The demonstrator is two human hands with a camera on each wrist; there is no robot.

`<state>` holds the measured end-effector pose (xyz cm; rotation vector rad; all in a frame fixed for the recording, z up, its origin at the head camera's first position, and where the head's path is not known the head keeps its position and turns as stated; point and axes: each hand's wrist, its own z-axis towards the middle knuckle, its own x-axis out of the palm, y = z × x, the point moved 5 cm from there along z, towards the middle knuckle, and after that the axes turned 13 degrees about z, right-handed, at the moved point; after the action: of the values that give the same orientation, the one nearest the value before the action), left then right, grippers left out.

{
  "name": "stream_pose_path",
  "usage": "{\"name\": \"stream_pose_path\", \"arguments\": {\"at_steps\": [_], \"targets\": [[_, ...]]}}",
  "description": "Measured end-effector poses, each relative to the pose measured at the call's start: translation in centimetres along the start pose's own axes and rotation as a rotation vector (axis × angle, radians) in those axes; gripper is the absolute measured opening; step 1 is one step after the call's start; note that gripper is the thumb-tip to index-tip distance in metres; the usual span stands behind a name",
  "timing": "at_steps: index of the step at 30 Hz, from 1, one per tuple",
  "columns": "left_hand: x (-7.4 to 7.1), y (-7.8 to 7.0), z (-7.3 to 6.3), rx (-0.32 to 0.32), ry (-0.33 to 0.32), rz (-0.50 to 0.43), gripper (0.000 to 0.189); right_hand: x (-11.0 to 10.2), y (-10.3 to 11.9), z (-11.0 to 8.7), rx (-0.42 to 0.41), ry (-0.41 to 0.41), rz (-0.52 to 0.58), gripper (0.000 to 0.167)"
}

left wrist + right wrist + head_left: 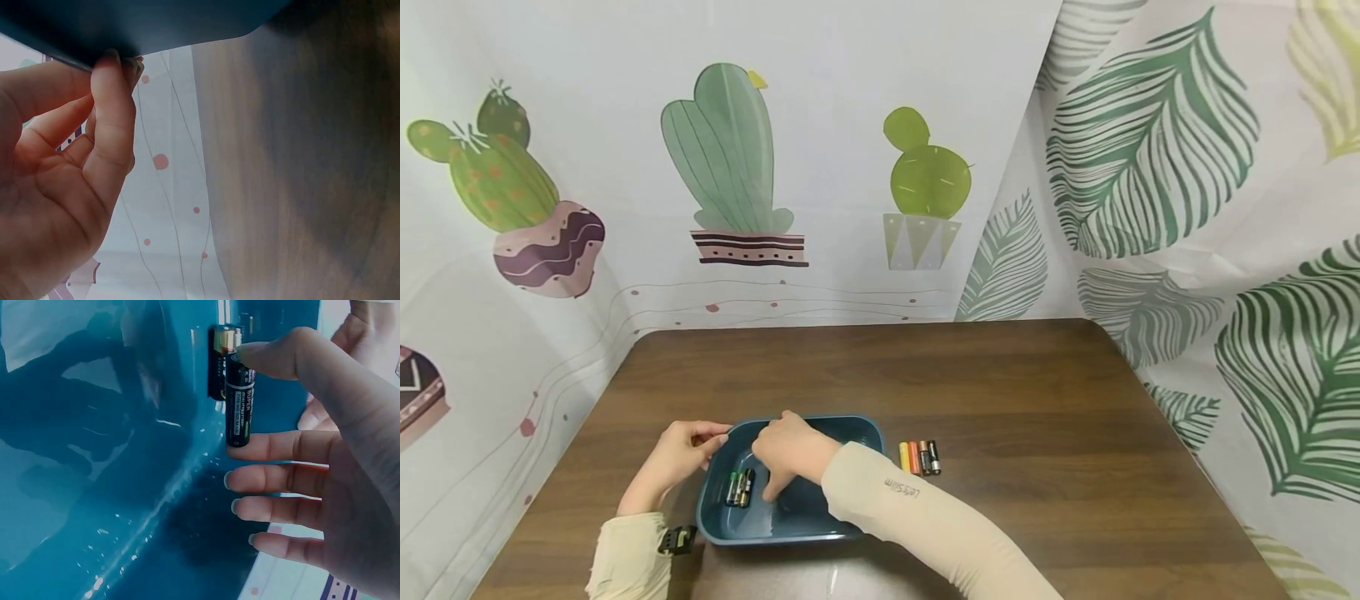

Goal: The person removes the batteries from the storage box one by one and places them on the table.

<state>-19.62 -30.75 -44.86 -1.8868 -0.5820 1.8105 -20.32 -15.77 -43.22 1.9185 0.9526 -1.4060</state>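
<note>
Pinching one battery [239, 415], right hand [793, 450] inside one tray [805, 508], four batteries [914, 458] outside

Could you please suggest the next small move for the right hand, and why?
I would probably have the right hand set down the black SUPER battery it pinches and let go: the hand is over the blue tray, a black-and-gold battery sits close by, and the left hand grips the tray.

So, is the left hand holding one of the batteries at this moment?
No, the left wrist view shows the left hand pinching the rim of the blue tray instead.
</note>
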Motion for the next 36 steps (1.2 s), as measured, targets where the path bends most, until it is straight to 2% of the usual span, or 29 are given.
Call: {"name": "stream_pose_path", "arguments": {"at_steps": [7, 22, 36], "targets": [[0.0, 0.0, 0.0, 0.008, -0.003, 0.009, 0.021, -0.8, -0.7, -1.2, 0.004, -0.009, 0.022, 0.052], [0.1, 0.0, 0.0, 0.014, -0.019, -0.004, 0.02, -2.4, -2.7, -4.6, -0.017, -0.113, -0.004, 0.063], [0.0, -0.1, 0.0, 0.025, -0.017, 0.017, 0.02, -2.8, -5.5, -7.6, -0.039, -0.199, 0.054, 0.053]]}}
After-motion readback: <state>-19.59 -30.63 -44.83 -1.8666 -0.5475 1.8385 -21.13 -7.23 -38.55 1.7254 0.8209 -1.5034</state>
